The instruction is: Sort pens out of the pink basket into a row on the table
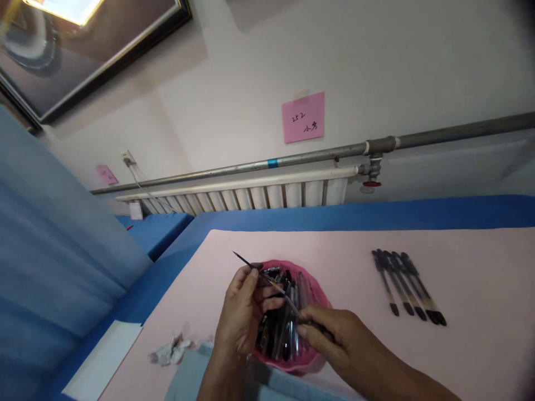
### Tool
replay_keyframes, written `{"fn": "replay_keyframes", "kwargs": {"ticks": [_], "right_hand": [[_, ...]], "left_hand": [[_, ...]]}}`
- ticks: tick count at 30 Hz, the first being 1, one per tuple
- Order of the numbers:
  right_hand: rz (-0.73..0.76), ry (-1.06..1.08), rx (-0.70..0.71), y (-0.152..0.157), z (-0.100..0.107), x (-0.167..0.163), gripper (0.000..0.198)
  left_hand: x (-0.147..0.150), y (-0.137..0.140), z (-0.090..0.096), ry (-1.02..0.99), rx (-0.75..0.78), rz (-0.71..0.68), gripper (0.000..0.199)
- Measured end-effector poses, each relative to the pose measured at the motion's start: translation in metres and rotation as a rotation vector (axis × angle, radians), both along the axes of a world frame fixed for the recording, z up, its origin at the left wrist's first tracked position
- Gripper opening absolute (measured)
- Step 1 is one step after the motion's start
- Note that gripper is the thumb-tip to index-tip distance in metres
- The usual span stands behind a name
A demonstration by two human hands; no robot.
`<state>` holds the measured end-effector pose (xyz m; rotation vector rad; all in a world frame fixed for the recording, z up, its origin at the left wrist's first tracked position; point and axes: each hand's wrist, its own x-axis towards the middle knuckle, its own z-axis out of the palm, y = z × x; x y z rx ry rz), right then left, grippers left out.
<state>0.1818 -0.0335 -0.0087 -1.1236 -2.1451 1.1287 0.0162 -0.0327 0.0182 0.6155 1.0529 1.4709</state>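
Above a pink plastic basket full of pen parts, I hold a slim pen between both hands. My left hand pinches a thin dark ink refill, its end pointing up and left past the fingertips. My right hand is closed around the clear pen barrel, whose dark end lies under the fingers. The refill and barrel line up slantwise; whether one sits inside the other I cannot tell. A small dark piece shows by my left fingertips, too unclear to name.
Several black-capped pens lie side by side on the pink table cover at right. Crumpled tissue and a light blue cloth are at front left. Beyond the table stands a white radiator; a blue curtain hangs left.
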Motion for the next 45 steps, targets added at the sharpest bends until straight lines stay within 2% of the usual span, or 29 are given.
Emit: {"fn": "replay_keyframes", "kwargs": {"ticks": [9, 14, 16, 20, 22, 24, 26, 29, 34, 39, 42, 45], "right_hand": [[0.014, -0.023, 0.013, 0.000, -0.001, 0.002, 0.021], [-0.002, -0.058, 0.046, -0.002, 0.002, 0.002, 0.020], [-0.014, -0.058, 0.053, -0.002, 0.004, 0.002, 0.019], [-0.058, 0.029, 0.030, 0.000, 0.007, 0.002, 0.018], [-0.098, 0.096, -0.012, 0.002, 0.006, 0.002, 0.016], [-0.137, 0.158, -0.073, 0.004, 0.004, 0.003, 0.016], [-0.162, 0.206, -0.126, 0.005, 0.001, 0.003, 0.018], [-0.193, 0.249, -0.168, 0.006, 0.000, 0.003, 0.022], [-0.255, 0.316, -0.222, 0.007, 0.001, 0.003, 0.025], [-0.263, 0.307, -0.209, 0.008, 0.002, 0.003, 0.023], [-0.262, 0.291, -0.208, 0.008, 0.001, 0.004, 0.023], [-0.250, 0.302, -0.229, 0.008, 0.000, 0.004, 0.023]], "left_hand": [[-0.001, 0.000, -0.001, 0.097, 0.000, 0.017, 0.027], [-0.002, -0.001, -0.005, 0.178, 0.015, -0.034, 0.027], [0.000, -0.002, -0.006, 0.222, 0.013, -0.073, 0.026], [0.003, -0.005, -0.004, 0.277, 0.033, -0.248, 0.027], [-0.001, -0.005, -0.002, 0.285, 0.035, -0.224, 0.034], [-0.009, -0.003, -0.001, 0.316, 0.016, -0.119, 0.037], [-0.020, -0.001, -0.001, 0.426, -0.016, -0.026, 0.033], [-0.035, 0.001, -0.005, 0.713, -0.048, 0.049, 0.021], [-0.049, 0.000, -0.009, 1.037, -0.120, -0.027, 0.012], [-0.053, 0.001, -0.010, 1.412, -0.163, 0.032, 0.015], [-0.053, 0.003, -0.011, 1.546, -0.203, 0.002, 0.023], [-0.051, 0.004, -0.014, 1.598, -0.216, -0.044, 0.027]]}}
